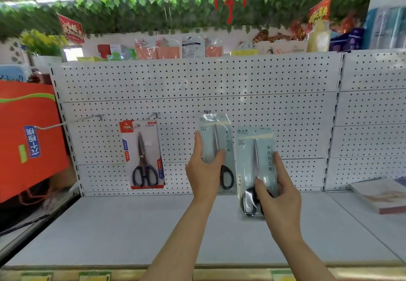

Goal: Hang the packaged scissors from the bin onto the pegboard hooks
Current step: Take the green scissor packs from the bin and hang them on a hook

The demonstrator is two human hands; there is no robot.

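A white pegboard fills the back of the shelf. A red-carded pack of black-handled scissors hangs from a hook at centre left. An empty long hook juts out to its left. My left hand grips a pale blue scissors pack whose top edge is up against the hook at the board's middle. My right hand holds a second pale blue scissors pack upright, just right of the first and apart from the board. The bin is out of view.
A white shelf deck lies below the board. An orange bag hangs at the left edge. A flat book rests on the shelf at far right. Packaged goods line the top of the board, under green leaf garlands.
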